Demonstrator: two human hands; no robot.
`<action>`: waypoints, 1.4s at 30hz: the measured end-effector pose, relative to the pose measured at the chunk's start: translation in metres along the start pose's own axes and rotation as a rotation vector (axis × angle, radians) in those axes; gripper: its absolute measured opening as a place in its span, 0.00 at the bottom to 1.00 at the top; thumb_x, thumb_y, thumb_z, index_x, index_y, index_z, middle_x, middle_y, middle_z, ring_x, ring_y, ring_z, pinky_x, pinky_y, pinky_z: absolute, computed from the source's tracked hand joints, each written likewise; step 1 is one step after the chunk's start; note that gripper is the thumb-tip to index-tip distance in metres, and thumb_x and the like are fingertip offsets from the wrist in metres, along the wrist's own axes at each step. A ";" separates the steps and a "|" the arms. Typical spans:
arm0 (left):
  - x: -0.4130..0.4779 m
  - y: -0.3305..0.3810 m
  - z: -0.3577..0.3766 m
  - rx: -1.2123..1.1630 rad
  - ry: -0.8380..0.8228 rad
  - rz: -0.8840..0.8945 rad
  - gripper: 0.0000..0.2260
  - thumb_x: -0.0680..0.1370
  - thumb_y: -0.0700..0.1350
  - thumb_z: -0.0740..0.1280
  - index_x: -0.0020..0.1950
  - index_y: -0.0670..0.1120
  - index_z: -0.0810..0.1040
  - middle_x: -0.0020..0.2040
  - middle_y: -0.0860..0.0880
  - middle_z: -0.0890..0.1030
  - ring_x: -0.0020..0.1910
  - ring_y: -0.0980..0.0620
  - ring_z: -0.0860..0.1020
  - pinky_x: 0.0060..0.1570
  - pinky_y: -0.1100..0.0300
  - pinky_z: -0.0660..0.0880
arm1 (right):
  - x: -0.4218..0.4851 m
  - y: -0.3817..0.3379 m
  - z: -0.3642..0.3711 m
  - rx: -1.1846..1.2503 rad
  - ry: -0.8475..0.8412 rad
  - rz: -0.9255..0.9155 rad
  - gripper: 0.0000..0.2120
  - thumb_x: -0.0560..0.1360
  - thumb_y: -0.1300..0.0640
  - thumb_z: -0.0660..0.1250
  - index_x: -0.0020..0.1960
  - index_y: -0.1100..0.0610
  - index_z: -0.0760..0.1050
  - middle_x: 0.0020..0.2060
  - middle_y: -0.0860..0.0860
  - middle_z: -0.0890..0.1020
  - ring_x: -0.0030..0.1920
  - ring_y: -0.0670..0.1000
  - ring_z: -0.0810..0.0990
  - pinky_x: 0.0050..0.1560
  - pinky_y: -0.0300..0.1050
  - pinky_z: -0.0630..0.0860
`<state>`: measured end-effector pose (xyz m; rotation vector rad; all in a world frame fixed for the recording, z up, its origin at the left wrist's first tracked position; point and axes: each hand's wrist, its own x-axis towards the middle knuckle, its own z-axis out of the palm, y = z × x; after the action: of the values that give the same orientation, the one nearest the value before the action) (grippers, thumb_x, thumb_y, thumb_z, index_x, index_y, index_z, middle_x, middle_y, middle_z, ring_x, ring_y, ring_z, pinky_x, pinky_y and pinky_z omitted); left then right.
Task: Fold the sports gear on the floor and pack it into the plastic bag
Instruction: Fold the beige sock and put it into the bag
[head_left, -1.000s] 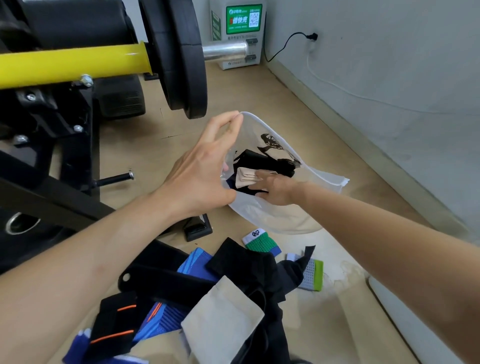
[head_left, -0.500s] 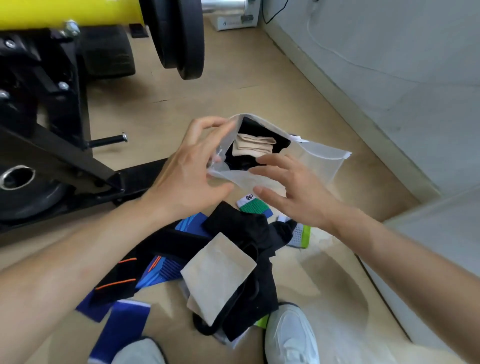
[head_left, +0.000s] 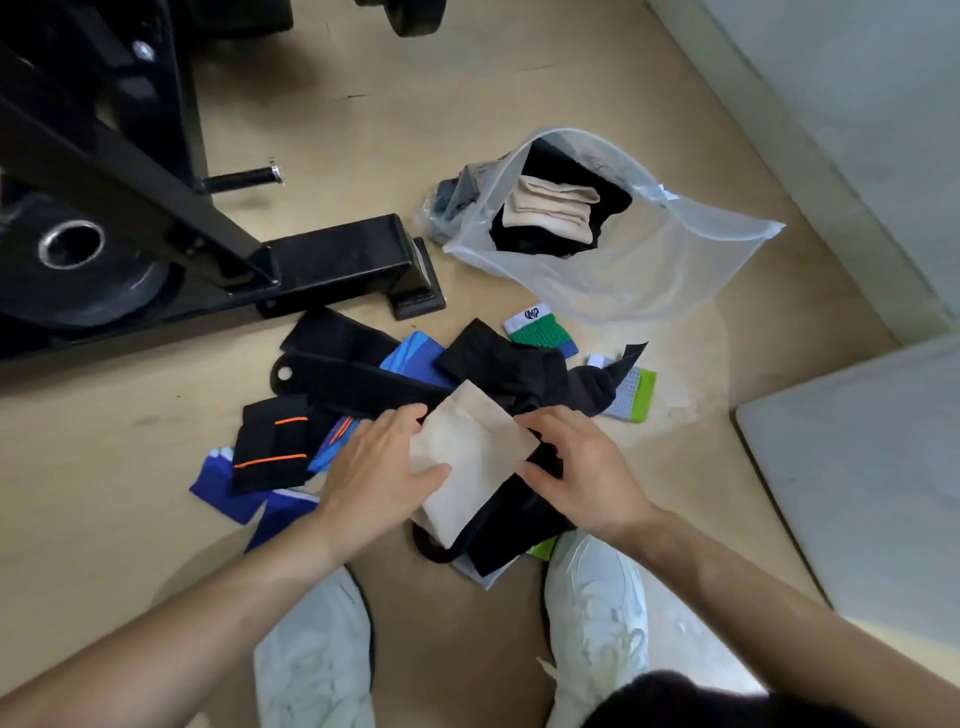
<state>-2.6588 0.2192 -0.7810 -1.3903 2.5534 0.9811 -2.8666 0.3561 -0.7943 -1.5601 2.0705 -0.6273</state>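
A clear plastic bag (head_left: 675, 260) lies open on the floor at upper right, holding folded black gear and a folded beige piece (head_left: 553, 208). A pile of sports gear lies in front of me: black straps (head_left: 358, 384), blue bands (head_left: 228, 488), a black band with orange stripes (head_left: 270, 447), green wristbands (head_left: 540, 332). On top lies a flat beige piece (head_left: 472, 457). My left hand (head_left: 379, 473) grips its left edge, thumb on top. My right hand (head_left: 576, 467) holds its right edge.
A black weight-machine frame (head_left: 337, 260) with a weight plate (head_left: 78, 260) stands at the left. A grey wall (head_left: 831, 130) runs along the right, with a pale panel (head_left: 857, 493) beside me. My white shoes (head_left: 317, 660) stand just below the pile.
Both hands left the plastic bag, which now lies on the floor, and came down to the beige piece on the pile. My view tilted downward.
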 end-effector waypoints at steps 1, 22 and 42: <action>0.002 -0.005 0.003 0.002 -0.040 -0.024 0.30 0.76 0.56 0.72 0.75 0.51 0.69 0.67 0.53 0.77 0.64 0.48 0.75 0.57 0.54 0.72 | 0.002 -0.001 0.005 -0.027 0.005 -0.014 0.25 0.73 0.54 0.74 0.68 0.54 0.75 0.59 0.47 0.78 0.53 0.51 0.74 0.53 0.49 0.76; 0.005 -0.025 -0.024 -0.169 -0.090 0.347 0.14 0.71 0.65 0.68 0.38 0.55 0.79 0.43 0.56 0.74 0.44 0.56 0.74 0.41 0.49 0.75 | 0.033 -0.024 -0.028 0.326 -0.224 0.028 0.12 0.70 0.58 0.78 0.39 0.54 0.75 0.32 0.41 0.77 0.35 0.41 0.74 0.39 0.35 0.68; 0.003 -0.033 -0.033 -0.657 -0.069 -0.205 0.02 0.78 0.43 0.73 0.49 0.46 0.83 0.44 0.44 0.86 0.46 0.44 0.85 0.46 0.46 0.83 | 0.021 0.001 -0.022 0.581 0.118 0.360 0.06 0.73 0.61 0.76 0.46 0.59 0.79 0.34 0.54 0.81 0.32 0.47 0.77 0.33 0.46 0.76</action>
<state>-2.6280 0.1857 -0.7724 -1.6590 2.0553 1.8836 -2.8863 0.3374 -0.7796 -0.8207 1.9369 -1.0756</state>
